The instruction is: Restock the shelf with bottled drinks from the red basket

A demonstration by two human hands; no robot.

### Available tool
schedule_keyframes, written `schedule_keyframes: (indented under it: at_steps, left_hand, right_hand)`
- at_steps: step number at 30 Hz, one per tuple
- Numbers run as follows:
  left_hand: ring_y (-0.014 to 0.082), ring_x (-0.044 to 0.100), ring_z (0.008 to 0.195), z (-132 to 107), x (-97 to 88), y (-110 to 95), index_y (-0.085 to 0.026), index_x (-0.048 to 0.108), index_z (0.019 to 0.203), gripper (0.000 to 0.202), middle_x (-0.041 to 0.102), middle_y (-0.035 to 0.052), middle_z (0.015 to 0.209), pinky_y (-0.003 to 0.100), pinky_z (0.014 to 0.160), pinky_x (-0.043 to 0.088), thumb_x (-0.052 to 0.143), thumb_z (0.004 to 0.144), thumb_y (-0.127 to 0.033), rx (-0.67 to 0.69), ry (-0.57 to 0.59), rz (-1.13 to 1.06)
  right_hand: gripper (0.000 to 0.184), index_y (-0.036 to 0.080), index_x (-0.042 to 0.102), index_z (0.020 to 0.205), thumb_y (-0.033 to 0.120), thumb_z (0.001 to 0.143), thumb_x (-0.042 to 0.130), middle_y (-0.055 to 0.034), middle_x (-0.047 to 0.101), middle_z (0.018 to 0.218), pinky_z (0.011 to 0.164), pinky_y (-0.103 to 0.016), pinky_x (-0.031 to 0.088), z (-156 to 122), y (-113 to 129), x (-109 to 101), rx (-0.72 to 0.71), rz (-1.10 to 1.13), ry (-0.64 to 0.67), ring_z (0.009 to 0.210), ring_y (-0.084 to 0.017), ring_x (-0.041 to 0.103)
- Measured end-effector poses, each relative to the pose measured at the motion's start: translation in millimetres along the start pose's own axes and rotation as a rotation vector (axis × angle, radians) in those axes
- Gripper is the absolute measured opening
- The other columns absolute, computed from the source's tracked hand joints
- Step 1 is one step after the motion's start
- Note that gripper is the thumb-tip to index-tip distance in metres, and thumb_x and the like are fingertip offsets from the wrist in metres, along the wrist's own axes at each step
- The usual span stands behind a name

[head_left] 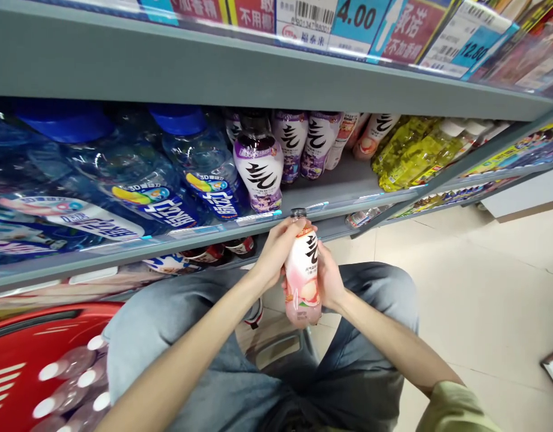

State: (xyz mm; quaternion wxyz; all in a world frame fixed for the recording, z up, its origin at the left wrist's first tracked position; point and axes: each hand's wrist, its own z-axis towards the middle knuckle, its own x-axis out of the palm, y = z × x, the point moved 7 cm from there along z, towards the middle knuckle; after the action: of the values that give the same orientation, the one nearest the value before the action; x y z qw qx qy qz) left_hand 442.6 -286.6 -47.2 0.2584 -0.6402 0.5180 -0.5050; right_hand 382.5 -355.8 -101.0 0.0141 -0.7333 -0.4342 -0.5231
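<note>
A pink drink bottle (pixel 303 273) with a white label and dark cap stands nearly upright between my two hands, just in front of the shelf edge. My left hand (pixel 276 252) is wrapped round its upper left side, near the neck. Against its right side my right hand (pixel 329 276) is closed, the fingertips partly hidden behind the bottle. Close beyond, a purple-labelled bottle (pixel 259 171) stands at the front of the shelf. More purple-labelled bottles (pixel 290 144) and a peach-labelled one (pixel 376 137) are farther back.
Large blue bottles (pixel 141 186) fill the shelf's left part; yellow drink bottles (pixel 413 153) lie to the right. An upper shelf (pixel 258 75) with price tags overhangs. At lower left is a red basket (pixel 37 336) holding white-capped bottles (pixel 71 363). A grey stool (pixel 280 351) shows between my knees.
</note>
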Motion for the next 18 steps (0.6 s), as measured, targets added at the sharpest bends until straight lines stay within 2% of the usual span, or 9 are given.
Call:
schedule_keyframes:
  at_steps: [4,8,12,18]
  left_hand:
    - [0.017,0.069,0.079,-1,0.6,-1,-0.015,0.072,0.092,0.038,0.078,0.0077,0.096,0.025,0.07,0.054,0.079,0.078,-0.05,0.0,0.024,-0.051]
    - [0.0186,0.069,0.079,-3,3.3,0,-0.014,0.072,0.089,0.038,0.077,0.0089,0.091,0.027,0.072,0.055,0.082,0.075,-0.047,-0.018,0.071,-0.102]
    - [0.0188,0.068,0.078,-2,2.5,1,-0.013,0.072,0.086,0.036,0.077,0.0092,0.09,0.028,0.072,0.055,0.083,0.073,-0.045,-0.024,0.072,-0.098]
    - [0.0174,0.067,0.076,-1,-1.3,4,-0.015,0.072,0.083,0.034,0.077,0.0076,0.088,0.027,0.07,0.053,0.082,0.075,-0.046,-0.037,0.047,-0.087]
  right_hand:
    - [0.068,0.016,0.062,0.108,0.079,0.081,0.065,-0.0078,0.075,0.079,0.067,-0.045,0.065,-1,-4,-6,0.003,-0.036,-0.008,0.076,-0.028,0.074]
    - [0.071,0.019,0.059,0.111,0.065,0.065,0.089,-0.0034,0.075,0.079,0.065,-0.043,0.065,-4,2,-10,-0.15,-0.1,-0.026,0.074,-0.026,0.074]
    - [0.069,0.02,0.059,0.113,0.055,0.065,0.094,0.0003,0.074,0.076,0.06,-0.037,0.065,-5,10,-9,-0.282,-0.165,-0.051,0.061,-0.02,0.07]
    - [0.071,0.019,0.059,0.113,0.058,0.064,0.094,0.0011,0.073,0.072,0.053,-0.033,0.063,-3,9,-6,-0.244,-0.164,-0.046,0.054,-0.018,0.067]
